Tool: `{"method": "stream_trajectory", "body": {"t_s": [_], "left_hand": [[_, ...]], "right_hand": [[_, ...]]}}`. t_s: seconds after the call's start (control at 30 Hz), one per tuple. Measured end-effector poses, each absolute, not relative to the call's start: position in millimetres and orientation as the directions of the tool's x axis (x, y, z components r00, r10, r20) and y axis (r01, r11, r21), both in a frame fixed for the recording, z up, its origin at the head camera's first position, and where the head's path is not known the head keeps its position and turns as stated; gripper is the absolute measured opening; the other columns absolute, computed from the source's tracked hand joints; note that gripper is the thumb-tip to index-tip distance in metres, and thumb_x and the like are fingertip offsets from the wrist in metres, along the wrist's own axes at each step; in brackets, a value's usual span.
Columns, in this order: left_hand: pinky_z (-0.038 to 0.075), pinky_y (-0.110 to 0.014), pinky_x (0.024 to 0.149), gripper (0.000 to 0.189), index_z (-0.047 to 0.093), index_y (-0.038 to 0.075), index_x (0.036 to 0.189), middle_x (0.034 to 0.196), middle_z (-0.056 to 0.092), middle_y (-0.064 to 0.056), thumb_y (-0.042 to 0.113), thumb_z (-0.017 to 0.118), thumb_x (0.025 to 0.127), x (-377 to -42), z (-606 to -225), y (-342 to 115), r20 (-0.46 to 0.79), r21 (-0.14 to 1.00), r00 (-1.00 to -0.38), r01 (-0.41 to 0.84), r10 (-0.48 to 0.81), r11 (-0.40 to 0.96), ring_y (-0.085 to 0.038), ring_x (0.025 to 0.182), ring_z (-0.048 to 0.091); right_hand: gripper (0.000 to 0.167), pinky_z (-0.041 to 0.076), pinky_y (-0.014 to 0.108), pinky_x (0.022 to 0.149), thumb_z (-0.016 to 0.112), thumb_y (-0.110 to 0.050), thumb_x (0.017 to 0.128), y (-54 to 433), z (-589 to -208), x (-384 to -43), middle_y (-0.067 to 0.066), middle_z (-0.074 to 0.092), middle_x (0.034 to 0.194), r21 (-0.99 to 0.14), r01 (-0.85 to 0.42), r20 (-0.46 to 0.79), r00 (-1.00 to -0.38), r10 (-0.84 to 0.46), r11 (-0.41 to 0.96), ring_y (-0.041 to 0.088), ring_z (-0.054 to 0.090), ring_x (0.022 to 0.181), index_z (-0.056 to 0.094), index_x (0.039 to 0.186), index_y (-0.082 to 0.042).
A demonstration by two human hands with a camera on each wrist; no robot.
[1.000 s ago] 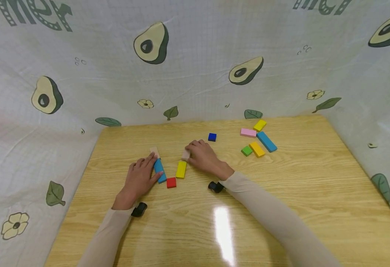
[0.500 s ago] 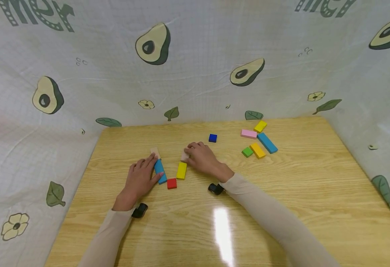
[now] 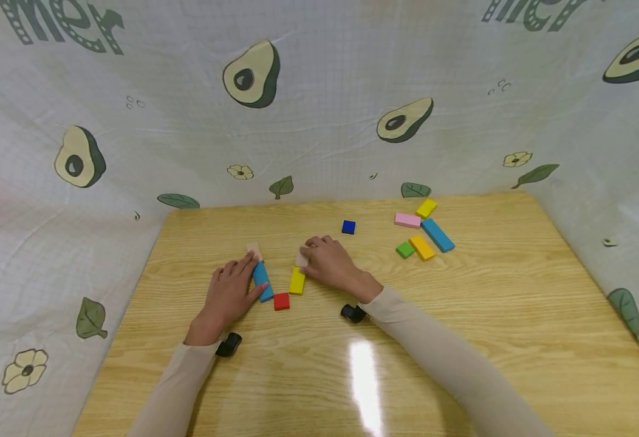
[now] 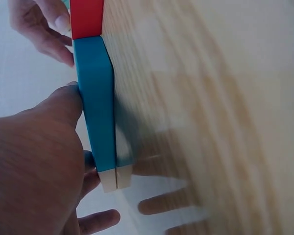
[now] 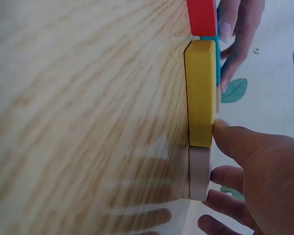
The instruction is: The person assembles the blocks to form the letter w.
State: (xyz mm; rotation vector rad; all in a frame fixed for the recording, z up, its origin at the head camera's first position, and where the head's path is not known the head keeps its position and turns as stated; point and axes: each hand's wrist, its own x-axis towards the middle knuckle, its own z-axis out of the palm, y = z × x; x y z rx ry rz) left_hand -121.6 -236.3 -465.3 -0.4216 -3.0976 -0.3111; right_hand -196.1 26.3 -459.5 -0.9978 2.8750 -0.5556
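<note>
In the head view, my left hand [image 3: 229, 294] rests on a blue block [image 3: 263, 281], its thumb on the block's right edge. Its fingertips reach a beige block [image 3: 255, 250] at the blue one's far end. My right hand [image 3: 330, 264] touches a pale pinkish block [image 3: 301, 257] with its fingers. Its thumb presses the upper face of a yellow block [image 5: 202, 93] in the right wrist view, where the pale block stands end to end with the yellow one. A red block [image 3: 281, 301] lies between the near ends of the two rows.
Beyond the right hand lies a dark blue block [image 3: 348, 227]. Farther right are a pink block [image 3: 407, 220], a yellow block [image 3: 426, 208], a long blue block [image 3: 437, 235], an orange block [image 3: 421, 247] and a green block [image 3: 405, 249]. Printed cloth [image 3: 325, 121] surrounds the wooden table [image 3: 489, 273].
The pale block has shifted slightly left, in line with the yellow block. My right thumb has moved from the pale block onto the yellow one. My left hand has stayed in place.
</note>
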Motion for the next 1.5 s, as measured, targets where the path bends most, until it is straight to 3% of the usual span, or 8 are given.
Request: {"method": "stream_trajectory", "body": {"t_s": [0.3,0.5,0.93,1.5], "left_hand": [[0.034,-0.066,0.116,0.069,0.046,0.001,0.159,0.166,0.041,-0.019,0.04,0.066,0.105,-123,-456,-233,-0.005,0.171,-0.962,0.269,0.274,0.948,-0.047,0.144,0.042],[0.035,-0.065,0.115,0.068,0.048,0.0,0.157,0.164,0.043,-0.021,0.039,0.068,0.104,-125,-451,-232,-0.012,0.151,-0.958,0.281,0.286,0.948,-0.047,0.143,0.043],[0.034,-0.067,0.115,0.059,0.052,0.001,0.154,0.163,0.045,-0.019,0.031,0.068,0.105,-136,-450,-198,0.06,0.236,-0.912,0.408,0.405,0.882,-0.046,0.142,0.046],[0.032,-0.065,0.118,0.055,0.05,0.005,0.158,0.166,0.042,-0.016,0.027,0.063,0.109,-146,-455,-167,-0.007,0.291,-0.866,0.477,0.5,0.829,-0.043,0.146,0.043]], "right_hand": [[0.051,0.05,0.052,0.107,0.071,-0.034,0.104,29,-462,-195,0.016,0.059,0.149,-0.338,-0.602,0.091,-0.786,-0.611,0.724,0.037,0.056,0.131,0.064,0.146,-0.006],[0.048,0.047,0.053,0.11,0.072,-0.031,0.104,38,-459,-190,0.017,0.057,0.152,-0.389,-0.572,0.123,-0.809,-0.575,0.722,0.039,0.054,0.134,0.065,0.144,-0.006],[0.051,0.045,0.056,0.112,0.073,-0.027,0.102,86,-458,-186,0.018,0.056,0.152,-0.405,-0.48,0.143,-0.874,-0.464,0.778,0.041,0.053,0.136,0.063,0.146,-0.002],[0.052,0.043,0.06,0.112,0.074,-0.023,0.102,136,-464,-194,0.022,0.056,0.151,-0.435,-0.387,0.142,-0.921,-0.362,0.813,0.044,0.053,0.135,0.061,0.146,0.002]]}}
